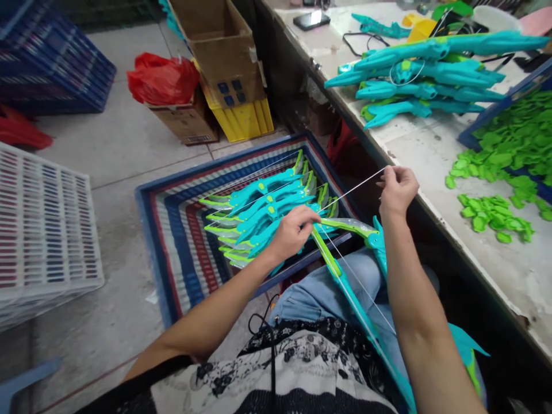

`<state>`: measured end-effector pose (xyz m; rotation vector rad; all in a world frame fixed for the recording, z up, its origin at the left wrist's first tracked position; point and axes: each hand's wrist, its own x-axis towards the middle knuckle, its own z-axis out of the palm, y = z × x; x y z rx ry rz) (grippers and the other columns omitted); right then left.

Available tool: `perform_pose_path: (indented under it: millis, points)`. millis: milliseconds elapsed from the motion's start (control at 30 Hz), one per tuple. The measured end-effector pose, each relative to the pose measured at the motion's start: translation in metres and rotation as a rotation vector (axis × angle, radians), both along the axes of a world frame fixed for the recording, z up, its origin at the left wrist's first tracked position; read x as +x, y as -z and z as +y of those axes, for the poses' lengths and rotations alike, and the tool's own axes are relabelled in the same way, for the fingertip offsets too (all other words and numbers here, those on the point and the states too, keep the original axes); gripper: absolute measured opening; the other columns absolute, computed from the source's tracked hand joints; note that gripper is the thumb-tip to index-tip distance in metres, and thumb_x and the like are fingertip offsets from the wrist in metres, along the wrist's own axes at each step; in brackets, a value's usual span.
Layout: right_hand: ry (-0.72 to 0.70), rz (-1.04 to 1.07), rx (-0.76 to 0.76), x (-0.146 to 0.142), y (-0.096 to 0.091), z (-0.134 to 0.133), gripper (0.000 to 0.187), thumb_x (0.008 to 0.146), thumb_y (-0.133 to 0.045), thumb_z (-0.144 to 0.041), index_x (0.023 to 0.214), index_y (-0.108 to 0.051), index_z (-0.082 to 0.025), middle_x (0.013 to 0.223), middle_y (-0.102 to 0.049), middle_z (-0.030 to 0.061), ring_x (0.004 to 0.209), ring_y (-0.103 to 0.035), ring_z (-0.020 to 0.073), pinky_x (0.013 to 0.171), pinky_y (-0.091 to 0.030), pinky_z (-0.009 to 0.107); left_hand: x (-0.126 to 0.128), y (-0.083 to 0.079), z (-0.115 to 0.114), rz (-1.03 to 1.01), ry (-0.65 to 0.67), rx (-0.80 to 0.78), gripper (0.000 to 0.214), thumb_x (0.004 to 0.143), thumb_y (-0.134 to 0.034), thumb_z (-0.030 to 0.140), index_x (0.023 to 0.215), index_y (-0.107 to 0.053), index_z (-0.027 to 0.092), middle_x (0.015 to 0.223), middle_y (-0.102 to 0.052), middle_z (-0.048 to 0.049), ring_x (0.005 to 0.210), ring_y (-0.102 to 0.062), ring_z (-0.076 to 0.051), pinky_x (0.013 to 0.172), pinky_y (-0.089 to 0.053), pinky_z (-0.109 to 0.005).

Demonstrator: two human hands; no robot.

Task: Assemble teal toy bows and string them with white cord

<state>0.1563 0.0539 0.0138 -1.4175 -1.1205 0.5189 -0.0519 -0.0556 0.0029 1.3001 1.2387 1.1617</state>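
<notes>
A teal and lime-green toy bow (356,299) lies across my lap, one end pointing toward the lined crate. My left hand (293,231) is closed around the tip of that end, fingers wrapped over it. Up by the table edge, my right hand (399,187) pinches the end of a white string (357,187), which runs taut down to the tip at my left hand. Another stretch of string slants back over my jeans toward the bow's other end. Just beyond my left hand, several similar bows (263,198) are stacked in the crate.
The crate's blue rim (150,247) borders a striped lining. On the table (414,144) are more teal bows (422,75), loose green pieces (495,215) and a phone (311,20). Cardboard boxes (219,63), a red bag (164,79) and a white basket (47,224) stand on the floor.
</notes>
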Motion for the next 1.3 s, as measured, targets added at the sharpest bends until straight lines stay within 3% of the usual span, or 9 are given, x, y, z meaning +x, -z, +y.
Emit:
perform_pose_path:
  millis: [133, 200, 267, 400, 600, 833, 933, 1100, 1300]
  points:
    - [-0.348, -0.102, 0.056, -0.049, -0.023, -0.075, 0.011, 0.088, -0.055, -0.028, 0.079, -0.056, -0.021, 0.076, -0.059, 0.0004, 0.073, -0.057, 0.0141, 0.071, -0.049, 0.030, 0.010, -0.011, 0.025, -0.280, 0.068, -0.273, 0.012, 0.073, -0.066, 0.027, 0.070, -0.070, 0.016, 0.081, -0.067, -0.0051, 0.086, -0.059, -0.020, 0.084, -0.044, -0.032]
    - [-0.442, -0.228, 0.123, -0.069, -0.018, -0.107, 0.014, 0.089, -0.054, -0.026, 0.076, -0.056, -0.021, 0.078, -0.060, 0.0022, 0.079, -0.058, 0.0161, 0.076, -0.048, 0.032, 0.009, -0.020, 0.034, -0.379, 0.055, -0.372, 0.018, 0.070, -0.070, 0.032, 0.073, -0.069, 0.014, 0.078, -0.067, -0.0048, 0.082, -0.060, -0.019, 0.079, -0.045, -0.031]
    - [-0.486, -0.301, 0.172, -0.079, -0.006, -0.122, 0.016, 0.090, -0.053, -0.025, 0.075, -0.055, -0.021, 0.078, -0.060, 0.0030, 0.080, -0.057, 0.0169, 0.077, -0.048, 0.033, 0.004, -0.030, 0.037, -0.310, 0.033, -0.350, 0.017, 0.066, -0.073, 0.028, 0.071, -0.067, 0.013, 0.074, -0.066, -0.0029, 0.075, -0.059, -0.016, 0.075, -0.045, -0.028]
    - [-0.466, -0.269, 0.177, -0.083, 0.015, -0.119, 0.015, 0.092, -0.052, -0.024, 0.077, -0.054, -0.021, 0.076, -0.059, 0.0024, 0.075, -0.055, 0.0153, 0.070, -0.048, 0.031, -0.002, -0.045, 0.029, -0.056, -0.061, -0.185, 0.010, 0.070, -0.067, 0.021, 0.072, -0.060, 0.014, 0.070, -0.065, -0.0007, 0.064, -0.057, -0.011, 0.063, -0.044, -0.023]
    - [-0.398, -0.141, 0.158, -0.081, 0.007, -0.109, 0.012, 0.089, -0.055, -0.020, 0.077, -0.057, -0.019, 0.077, -0.058, 0.0008, 0.074, -0.056, 0.0123, 0.063, -0.047, 0.024, 0.009, -0.043, 0.015, -0.299, -0.142, -0.311, 0.019, 0.071, -0.066, 0.027, 0.082, -0.055, 0.016, 0.060, -0.061, 0.0026, 0.043, -0.052, -0.009, 0.037, -0.035, -0.018]
    - [-0.427, -0.048, 0.125, -0.073, -0.002, -0.095, 0.010, 0.087, -0.058, -0.021, 0.082, -0.067, -0.021, 0.084, -0.061, 0.0014, 0.081, -0.060, 0.0134, 0.069, -0.050, 0.026, 0.002, -0.040, 0.018, -0.408, 0.095, -0.443, 0.026, 0.062, -0.079, 0.030, 0.072, -0.065, 0.011, 0.059, -0.063, -0.0014, 0.046, -0.056, -0.010, 0.041, -0.045, -0.019]
    - [-0.471, -0.020, 0.098, -0.073, 0.000, -0.095, 0.013, 0.087, -0.058, -0.022, 0.088, -0.071, -0.022, 0.087, -0.062, 0.0020, 0.085, -0.061, 0.0137, 0.075, -0.052, 0.027, 0.003, -0.041, 0.018, -0.444, 0.054, -0.441, 0.023, 0.062, -0.078, 0.027, 0.070, -0.064, 0.011, 0.059, -0.063, -0.0011, 0.045, -0.056, -0.009, 0.041, -0.045, -0.019]
    - [-0.488, -0.102, 0.126, -0.070, -0.001, -0.097, 0.020, 0.089, -0.056, -0.022, 0.104, -0.069, -0.022, 0.087, -0.063, 0.0029, 0.079, -0.061, 0.0131, 0.067, -0.052, 0.026, 0.014, -0.043, 0.017, -0.463, -0.064, -0.464, 0.015, 0.069, -0.071, 0.021, 0.067, -0.059, 0.012, 0.055, -0.061, 0.0009, 0.043, -0.055, -0.009, 0.043, -0.046, -0.018]
    - [-0.567, -0.375, 0.244, -0.055, -0.008, -0.083, 0.016, 0.090, -0.054, -0.020, 0.085, -0.069, -0.020, 0.083, -0.067, 0.0043, 0.080, -0.063, 0.0152, 0.074, -0.052, 0.029, 0.015, -0.046, 0.019, -0.532, -0.084, -0.516, 0.005, 0.068, -0.062, 0.015, 0.064, -0.060, 0.011, 0.061, -0.065, -0.0023, 0.058, -0.064, -0.013, 0.056, -0.054, -0.025]
